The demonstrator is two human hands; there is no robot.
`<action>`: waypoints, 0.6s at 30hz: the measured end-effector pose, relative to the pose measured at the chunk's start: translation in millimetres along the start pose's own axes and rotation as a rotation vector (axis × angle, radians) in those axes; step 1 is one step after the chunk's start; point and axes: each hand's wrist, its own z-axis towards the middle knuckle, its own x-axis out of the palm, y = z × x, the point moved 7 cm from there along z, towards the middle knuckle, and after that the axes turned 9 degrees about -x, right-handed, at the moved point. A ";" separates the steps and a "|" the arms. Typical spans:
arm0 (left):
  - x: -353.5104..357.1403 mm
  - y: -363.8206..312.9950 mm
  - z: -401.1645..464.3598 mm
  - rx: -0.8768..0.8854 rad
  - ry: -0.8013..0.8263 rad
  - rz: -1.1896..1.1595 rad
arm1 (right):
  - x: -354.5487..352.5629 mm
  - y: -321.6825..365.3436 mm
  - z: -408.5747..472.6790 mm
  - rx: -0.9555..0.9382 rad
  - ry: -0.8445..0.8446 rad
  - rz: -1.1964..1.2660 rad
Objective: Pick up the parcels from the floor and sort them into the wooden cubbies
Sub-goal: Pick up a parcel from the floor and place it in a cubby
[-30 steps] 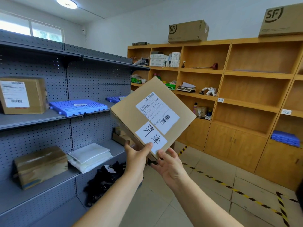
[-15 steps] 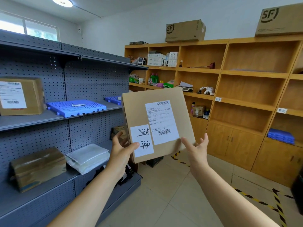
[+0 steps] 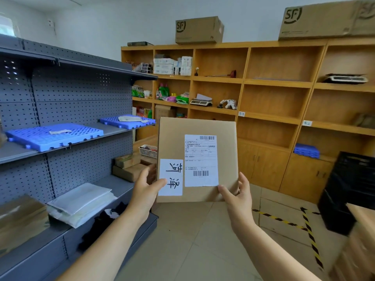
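I hold a flat brown cardboard parcel [image 3: 172, 138] upright in front of me, its face squared to the camera. It carries a white shipping label with barcodes and a second white sticker with handwritten characters. My left hand [image 3: 145, 192] grips its lower left edge, thumb over the handwritten sticker. My right hand [image 3: 236, 196] grips the lower right corner, thumb on the front. The wooden cubbies [image 3: 272, 84] stand behind the parcel across the back wall, with several bare compartments at centre and right.
A grey metal rack [image 3: 81, 94] on the left holds blue plastic mats [image 3: 54, 134], padded envelopes [image 3: 81, 199] and boxes. A black crate [image 3: 353, 189] sits at right beside a cardboard box [image 3: 361, 240]. SF cartons [image 3: 198, 30] rest atop the cubbies. Yellow-black tape marks the floor.
The parcel turned from a tilted diamond to square and upright. My right hand closed onto its lower right corner. The view swung right toward the wooden cubbies.
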 end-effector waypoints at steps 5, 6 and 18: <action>36.9 14.8 14.5 -0.003 0.075 0.114 | -29.4 -13.3 5.1 0.026 -0.100 -0.056; 45.8 18.2 18.0 -0.005 0.088 0.130 | -35.4 -15.6 8.5 0.031 -0.115 -0.064; 167.5 42.2 87.3 0.035 0.095 0.330 | -104.0 -61.6 110.9 0.034 -0.189 -0.124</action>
